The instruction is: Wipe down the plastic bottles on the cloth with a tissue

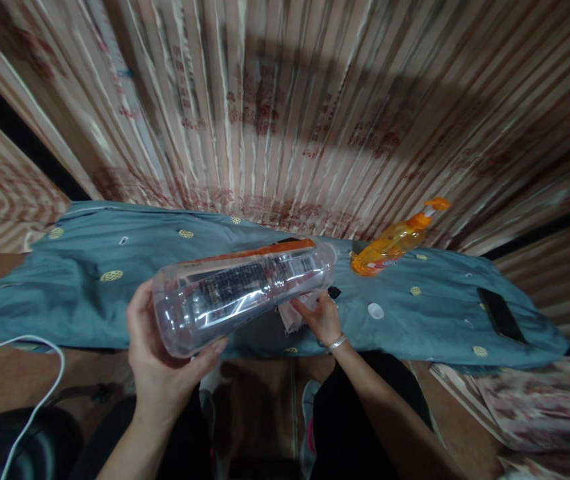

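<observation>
At nine o'clock in the view a white cable point(39, 393) loops down off the edge of the tabletop point(79, 293), which is draped in a blue-grey cloth dotted with small yellow motifs. Just right of it, near seven o'clock, the left hand point(157, 363) cups the base of a clear plastic bottle point(242, 290), thumb up one side and fingertips curled under the other, so that the weight sits in the palm. The bottle lies almost horizontal over the near edge of the cloth, its base towards the camera and its neck pointing away to about two o'clock; held this way its open end is presented to the other hand. The right hand point(321, 319), with a bangle at the wrist, reaches up from five o'clock to the neck end, fingers closed on what looks like a crumpled cloth or wad of paper, though blur and the bottle in front make that hard to confirm. A small white cap point(375, 311) rests on the cloth just right of that hand. Farther towards two o'clock an orange pump bottle point(395, 241) lies tipped on its side, and at three o'clock a dark phone point(501, 313) lies flat near the cloth's far end.
</observation>
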The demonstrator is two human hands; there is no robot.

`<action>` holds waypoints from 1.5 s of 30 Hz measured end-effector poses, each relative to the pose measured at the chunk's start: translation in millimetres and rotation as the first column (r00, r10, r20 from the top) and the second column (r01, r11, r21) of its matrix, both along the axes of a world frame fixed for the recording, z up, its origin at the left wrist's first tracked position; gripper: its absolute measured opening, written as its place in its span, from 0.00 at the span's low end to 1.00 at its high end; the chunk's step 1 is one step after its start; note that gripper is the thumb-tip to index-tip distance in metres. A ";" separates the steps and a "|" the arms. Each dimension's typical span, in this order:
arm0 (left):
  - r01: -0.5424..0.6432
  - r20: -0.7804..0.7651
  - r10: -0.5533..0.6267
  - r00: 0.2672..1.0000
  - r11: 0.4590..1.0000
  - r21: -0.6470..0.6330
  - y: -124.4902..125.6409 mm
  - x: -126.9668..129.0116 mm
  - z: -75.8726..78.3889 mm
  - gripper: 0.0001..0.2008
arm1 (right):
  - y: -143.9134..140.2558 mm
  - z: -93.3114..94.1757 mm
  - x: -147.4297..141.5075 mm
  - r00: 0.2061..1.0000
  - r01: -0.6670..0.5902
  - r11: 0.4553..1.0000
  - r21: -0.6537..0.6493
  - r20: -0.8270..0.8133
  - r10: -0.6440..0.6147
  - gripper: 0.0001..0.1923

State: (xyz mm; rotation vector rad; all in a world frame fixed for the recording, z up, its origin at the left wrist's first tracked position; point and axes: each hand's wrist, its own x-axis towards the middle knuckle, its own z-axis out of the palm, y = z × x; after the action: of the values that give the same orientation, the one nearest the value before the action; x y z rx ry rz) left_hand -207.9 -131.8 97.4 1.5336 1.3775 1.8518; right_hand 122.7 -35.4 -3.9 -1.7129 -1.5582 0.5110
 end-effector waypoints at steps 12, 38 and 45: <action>-0.034 0.088 0.040 0.995 0.996 -0.077 -1.7 2.1 5.0 0.59 | -0.1 7.3 -1.9 1.000 0.026 0.999 -0.042 0.014 -0.025 0.29; -0.056 0.102 0.066 0.993 0.993 -0.101 -2.2 8.2 11.0 0.58 | -0.1 4.6 -2.0 0.999 0.029 0.999 -0.017 -0.021 -0.029 0.29; -0.032 0.098 0.039 0.994 0.997 -0.069 -0.7 5.5 6.4 0.58 | -0.1 3.5 -1.4 1.000 0.013 1.000 -0.018 -0.020 -0.013 0.28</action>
State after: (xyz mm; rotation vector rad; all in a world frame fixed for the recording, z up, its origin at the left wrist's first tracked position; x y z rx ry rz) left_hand -202.4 -132.6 103.8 1.3735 1.4153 1.8565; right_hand 121.3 -35.5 -0.3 -1.7252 -1.5315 0.5357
